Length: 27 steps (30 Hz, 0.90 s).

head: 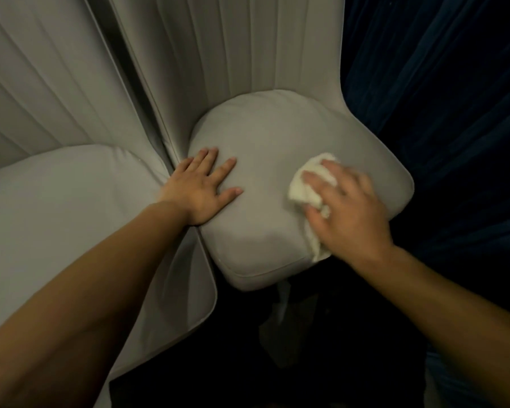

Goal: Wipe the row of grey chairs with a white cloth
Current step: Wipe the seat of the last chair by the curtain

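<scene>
Right-hand chair (265,178): seat plain pale grey with no print, and a thin lighter line of piping along the front edge. Backrest (233,54): same grey, marked by vertical stitched ribs that read as darker lines. Left-hand chair (56,207): matching grey with the same ribbed lines up its back. The gap between the two backs shows as a dark stripe. Cloth (298,192): white, slightly cream in the dim light, unpatterned. Curtain (439,113): deep navy, its folds showing as darker vertical bands. Floor (321,334): near black.
</scene>
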Available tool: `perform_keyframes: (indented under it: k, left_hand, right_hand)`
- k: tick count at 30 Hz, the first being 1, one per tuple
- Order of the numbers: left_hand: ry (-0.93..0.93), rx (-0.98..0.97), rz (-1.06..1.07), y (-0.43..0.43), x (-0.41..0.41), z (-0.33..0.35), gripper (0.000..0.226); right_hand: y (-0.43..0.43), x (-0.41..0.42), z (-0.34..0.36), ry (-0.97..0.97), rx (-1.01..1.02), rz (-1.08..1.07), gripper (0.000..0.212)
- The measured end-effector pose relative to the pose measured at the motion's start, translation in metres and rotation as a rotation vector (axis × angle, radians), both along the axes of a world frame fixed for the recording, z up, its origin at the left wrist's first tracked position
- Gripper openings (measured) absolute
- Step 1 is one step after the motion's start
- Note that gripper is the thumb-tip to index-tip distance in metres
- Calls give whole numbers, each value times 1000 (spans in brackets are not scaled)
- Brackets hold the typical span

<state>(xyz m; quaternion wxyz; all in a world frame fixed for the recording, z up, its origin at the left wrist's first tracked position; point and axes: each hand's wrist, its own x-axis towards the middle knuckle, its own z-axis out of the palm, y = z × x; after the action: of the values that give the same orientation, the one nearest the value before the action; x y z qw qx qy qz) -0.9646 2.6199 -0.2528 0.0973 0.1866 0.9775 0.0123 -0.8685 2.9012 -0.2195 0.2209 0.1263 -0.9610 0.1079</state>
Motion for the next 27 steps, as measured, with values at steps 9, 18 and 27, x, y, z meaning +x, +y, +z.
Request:
perform_keyframes:
  k: [9,18,27]
  left_hand:
    - [-15,9,-8,-2,0,1,80]
    - [-9,-2,-7,-1,0,0,90]
    - [0,-6,4,0,1,0,86]
  right_hand:
    - [-57,38,-41,47,63,318,47]
    - [99,-28,-25,-88,70,-190,48]
    - [30,-34,-31,-49,56,111,46]
